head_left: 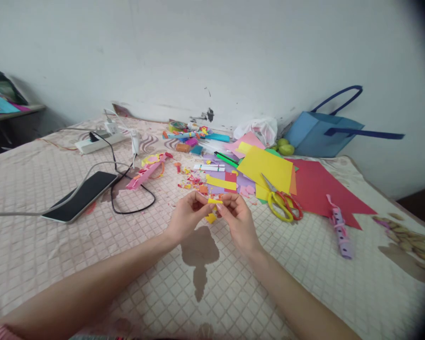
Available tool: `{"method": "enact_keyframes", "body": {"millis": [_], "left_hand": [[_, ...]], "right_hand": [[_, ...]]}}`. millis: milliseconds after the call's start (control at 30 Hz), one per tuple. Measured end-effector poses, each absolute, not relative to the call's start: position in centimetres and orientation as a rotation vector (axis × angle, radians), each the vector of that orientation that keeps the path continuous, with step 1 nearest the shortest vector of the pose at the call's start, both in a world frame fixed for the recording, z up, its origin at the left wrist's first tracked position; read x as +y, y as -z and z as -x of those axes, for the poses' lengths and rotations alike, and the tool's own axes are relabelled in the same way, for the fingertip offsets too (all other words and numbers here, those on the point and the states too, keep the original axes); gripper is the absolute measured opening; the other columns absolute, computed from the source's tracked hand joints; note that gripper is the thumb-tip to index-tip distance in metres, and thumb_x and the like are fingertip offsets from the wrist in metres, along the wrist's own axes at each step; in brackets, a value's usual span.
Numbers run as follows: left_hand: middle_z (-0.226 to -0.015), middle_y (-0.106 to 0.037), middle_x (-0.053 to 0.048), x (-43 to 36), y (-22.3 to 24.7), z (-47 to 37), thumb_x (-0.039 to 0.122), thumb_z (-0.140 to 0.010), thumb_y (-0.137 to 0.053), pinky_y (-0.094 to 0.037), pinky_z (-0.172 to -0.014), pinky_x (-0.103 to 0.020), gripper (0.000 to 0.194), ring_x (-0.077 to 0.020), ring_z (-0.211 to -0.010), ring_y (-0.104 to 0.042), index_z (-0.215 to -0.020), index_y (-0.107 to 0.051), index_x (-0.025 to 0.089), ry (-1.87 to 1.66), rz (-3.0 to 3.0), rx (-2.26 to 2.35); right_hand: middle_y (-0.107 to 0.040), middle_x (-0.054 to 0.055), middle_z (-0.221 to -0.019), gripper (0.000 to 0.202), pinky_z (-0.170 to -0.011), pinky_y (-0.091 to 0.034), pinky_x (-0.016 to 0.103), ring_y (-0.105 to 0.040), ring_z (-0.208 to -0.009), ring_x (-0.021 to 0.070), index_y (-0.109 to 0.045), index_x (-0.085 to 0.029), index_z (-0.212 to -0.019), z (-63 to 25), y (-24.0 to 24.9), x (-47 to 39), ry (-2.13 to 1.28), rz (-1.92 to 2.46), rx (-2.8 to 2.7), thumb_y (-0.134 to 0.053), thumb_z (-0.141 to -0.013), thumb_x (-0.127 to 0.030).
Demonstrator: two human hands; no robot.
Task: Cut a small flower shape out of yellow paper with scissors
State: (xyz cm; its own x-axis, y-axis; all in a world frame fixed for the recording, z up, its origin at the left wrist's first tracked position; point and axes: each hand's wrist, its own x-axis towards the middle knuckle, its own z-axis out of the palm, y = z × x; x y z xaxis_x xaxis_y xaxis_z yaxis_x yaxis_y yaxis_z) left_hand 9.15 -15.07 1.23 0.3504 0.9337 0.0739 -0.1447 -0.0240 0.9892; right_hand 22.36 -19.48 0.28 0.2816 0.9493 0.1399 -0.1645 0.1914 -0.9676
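Between my two hands is a small strip of yellow paper point(215, 201), raised a little above the table. My left hand point(189, 212) pinches its left end with thumb and fingertips, and my right hand point(239, 218) pinches the right end. Just below lies a small yellow scrap point(210, 218). Behind my fingers, a longer yellow strip point(221, 182) and a red paper square point(230, 177) rest on purple paper. To the right of my right hand lie scissors point(283, 203) with yellow and red handles, their blades over a yellow sheet point(267, 165).
On the left lie a dark phone point(81, 196), cables and a white power strip point(101, 141). A pink paper craft point(148, 172) sits left of colourful scraps point(193, 179). Red paper point(326, 186), a purple paper roll point(340, 231) and a blue bag point(322, 132) are on the right.
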Motion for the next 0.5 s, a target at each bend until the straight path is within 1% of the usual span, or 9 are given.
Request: {"method": "enact_keyframes", "body": {"millis": [200, 500], "left_hand": [[-0.074, -0.062, 0.0, -14.92, -1.09, -9.29, 0.025, -0.071, -0.07, -0.047, -0.061, -0.023, 0.031, -0.0102, -0.066, -0.06, -0.09, -0.049, 0.015, -1.035, -1.247, 0.707], [-0.076, -0.063, -0.001, -14.93, -0.94, -9.22, 0.023, -0.074, -0.068, -0.048, -0.064, -0.023, 0.028, -0.0104, -0.069, -0.062, -0.092, -0.05, 0.014, -1.023, -1.249, 0.652]], "right_hand": [[-0.058, -0.001, -0.08, 0.022, -0.067, -0.049, 0.029, -0.057, -0.072, 0.0142, -0.052, -0.023, -0.09, -22.33, -0.44, -19.54, -0.964, 1.086, -0.962, -0.067, -0.074, -0.029], [-0.059, -0.002, -0.08, 0.015, -0.066, -0.047, 0.027, -0.056, -0.072, 0.0128, -0.057, -0.023, -0.086, -22.47, -0.4, -19.49, -0.992, 1.059, -0.979, -0.066, -0.075, -0.026]]}}
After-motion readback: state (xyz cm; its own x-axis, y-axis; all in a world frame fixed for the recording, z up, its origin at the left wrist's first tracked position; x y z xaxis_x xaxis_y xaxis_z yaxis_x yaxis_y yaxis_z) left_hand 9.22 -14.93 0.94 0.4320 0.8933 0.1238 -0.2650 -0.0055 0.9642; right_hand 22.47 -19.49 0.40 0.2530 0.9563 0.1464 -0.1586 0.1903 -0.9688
